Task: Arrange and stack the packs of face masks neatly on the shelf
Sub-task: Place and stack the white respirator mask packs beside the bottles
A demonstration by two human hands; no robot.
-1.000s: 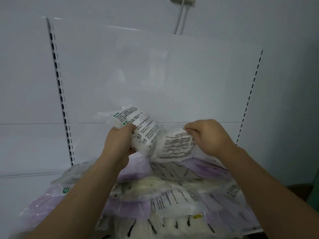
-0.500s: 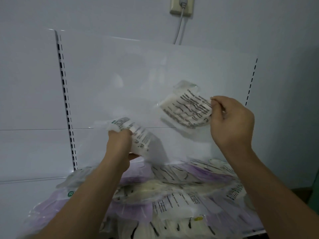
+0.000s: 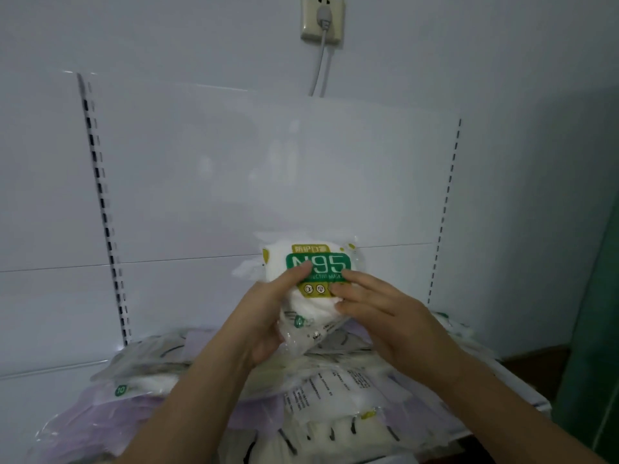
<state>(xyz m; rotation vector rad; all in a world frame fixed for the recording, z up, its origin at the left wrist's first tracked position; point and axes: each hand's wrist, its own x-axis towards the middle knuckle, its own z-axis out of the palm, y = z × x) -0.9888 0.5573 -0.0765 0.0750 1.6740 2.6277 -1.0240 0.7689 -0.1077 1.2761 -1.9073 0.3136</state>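
A pale wall [image 3: 502,78] stands behind, dim and bluish. High on it sits a cream socket [image 3: 322,17] with a grey plug in it, and a white cord [image 3: 318,68] drops behind a glossy white back panel [image 3: 268,169]. Slotted uprights run down the panel, one at the left [image 3: 100,202], one at the right [image 3: 447,209]. At far right stands a green edge [image 3: 596,329], with dark brown [image 3: 536,366] low beside it.

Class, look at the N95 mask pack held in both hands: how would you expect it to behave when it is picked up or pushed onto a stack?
The N95 mask pack probably flexes rather than stays stiff: its clear wrapper crumples below the label. It looks light for its size, since the left hand and right hand hold it mostly with fingertips. The glossy film may slide on the packs on the shelf.
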